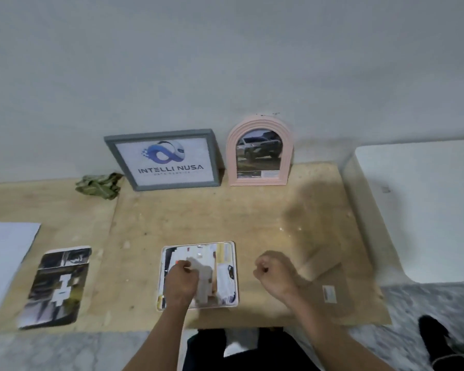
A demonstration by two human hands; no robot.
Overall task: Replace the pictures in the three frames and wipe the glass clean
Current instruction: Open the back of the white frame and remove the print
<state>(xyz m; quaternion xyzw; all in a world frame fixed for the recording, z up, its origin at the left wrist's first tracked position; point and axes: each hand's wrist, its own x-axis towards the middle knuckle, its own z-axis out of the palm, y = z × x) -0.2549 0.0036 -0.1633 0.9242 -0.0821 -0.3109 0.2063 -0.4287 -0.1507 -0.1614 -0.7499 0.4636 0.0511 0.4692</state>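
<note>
A small white rounded frame (232, 266) lies flat on the plywood board (225, 215) in front of me, with a picture in it. My left hand (181, 281) rests on it, fingers curled against a pale upright piece; whether it grips that piece is unclear. My right hand (272, 273) hovers in a fist to the right of the frame, holding nothing. A grey frame (162, 159) with a logo print and a pink arched frame (260, 152) with a car picture lean against the wall. A loose dark picture (56, 286) lies at the left.
A crumpled green cloth (98, 184) lies by the wall, left of the grey frame. A white sheet (6, 253) sits at far left. Brown backing cardboard (330, 290) lies at right, beside a white block (426, 210). Marble floor borders the board.
</note>
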